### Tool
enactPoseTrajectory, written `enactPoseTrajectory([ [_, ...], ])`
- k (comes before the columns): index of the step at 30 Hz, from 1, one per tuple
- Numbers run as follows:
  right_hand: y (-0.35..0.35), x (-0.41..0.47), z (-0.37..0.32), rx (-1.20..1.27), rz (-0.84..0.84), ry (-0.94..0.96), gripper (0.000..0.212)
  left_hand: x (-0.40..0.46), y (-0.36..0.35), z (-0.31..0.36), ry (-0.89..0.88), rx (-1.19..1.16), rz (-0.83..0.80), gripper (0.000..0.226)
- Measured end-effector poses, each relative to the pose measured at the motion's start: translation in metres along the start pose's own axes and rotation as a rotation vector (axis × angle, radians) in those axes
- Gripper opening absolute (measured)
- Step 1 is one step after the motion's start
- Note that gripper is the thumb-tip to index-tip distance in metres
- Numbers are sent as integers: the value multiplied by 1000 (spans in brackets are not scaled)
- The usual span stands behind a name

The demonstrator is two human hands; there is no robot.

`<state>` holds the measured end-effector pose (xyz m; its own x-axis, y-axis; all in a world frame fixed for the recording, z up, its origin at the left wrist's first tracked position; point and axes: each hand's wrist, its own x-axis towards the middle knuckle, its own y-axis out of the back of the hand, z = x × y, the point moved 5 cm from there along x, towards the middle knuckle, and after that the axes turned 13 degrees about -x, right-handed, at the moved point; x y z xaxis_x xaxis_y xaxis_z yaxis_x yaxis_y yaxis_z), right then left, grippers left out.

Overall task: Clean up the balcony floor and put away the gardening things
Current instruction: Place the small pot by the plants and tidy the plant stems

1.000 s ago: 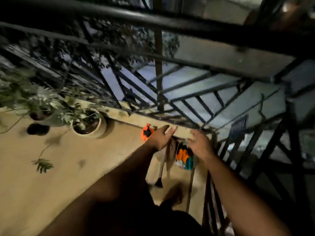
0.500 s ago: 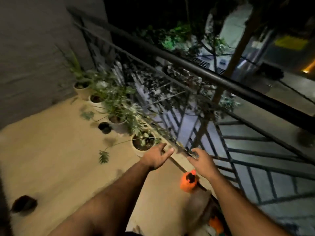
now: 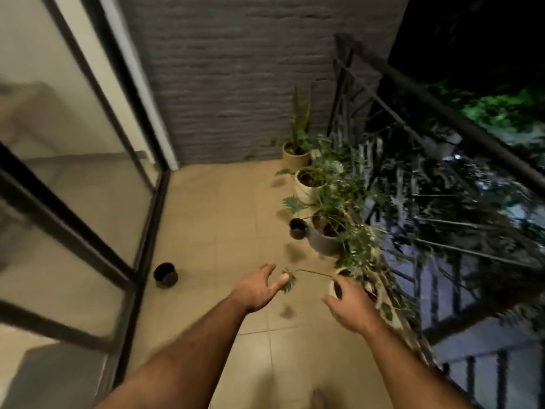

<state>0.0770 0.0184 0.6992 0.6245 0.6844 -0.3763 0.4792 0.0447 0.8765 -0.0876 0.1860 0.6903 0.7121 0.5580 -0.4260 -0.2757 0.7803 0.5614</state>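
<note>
A glass door (image 3: 73,178) with a dark frame is standing along the left side, and beyond it a grey brick wall (image 3: 236,78) is closing the far end of the balcony. Two small black pots are sitting on the tiled floor (image 3: 224,219): one (image 3: 165,274) on the left just beside the door frame, the other (image 3: 298,228) further right and farther away, touching or nearly touching a grey planter (image 3: 324,240). Both are standing upright with their mouths facing up.

Four planters with plants are lining up along the railing (image 3: 442,119) on the right, in a row running from near to far: the nearest white one (image 3: 334,286) partly hidden behind the right hand, then the grey planter, then a white one (image 3: 306,184), then a cream one (image 3: 295,154) in the far corner against the wall. A thin stem with a small leaf (image 3: 289,280) at its tip is reaching leftward from the nearest planter, lying roughly level, left to right.

Two bare forearms are stretching forward from the near edge. The left hand (image 3: 259,289) is hovering palm down over the floor, fingers loosely spread and holding nothing, its fingertips just beside the leaf. The right hand (image 3: 349,308) is reaching out beside it, fingers relaxed and apart, gripping nothing, in front of the nearest planter's rim; whether it is touching the rim I cannot tell through the blur.
</note>
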Motion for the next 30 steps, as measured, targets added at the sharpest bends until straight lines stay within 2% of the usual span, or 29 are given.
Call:
enactPoseTrajectory([
  [4,-9,52,-46,-49,-91,121,65,6,37,-45,135,-64,128,79],
  [13,-21,167,-162,-217,-262,457,62,14,106,-101,344,-250,445,74],
  [19,-50,211,-236,-246,-356,566,59,21,130,-137,456,-336,494,78],
  [25,-55,276,-273,-197,-357,480,58,90,198,-156,414,-299,443,77],
  [30,-30,333,-263,-62,-301,246,57,174,253,-144,302,-223,267,82],
])
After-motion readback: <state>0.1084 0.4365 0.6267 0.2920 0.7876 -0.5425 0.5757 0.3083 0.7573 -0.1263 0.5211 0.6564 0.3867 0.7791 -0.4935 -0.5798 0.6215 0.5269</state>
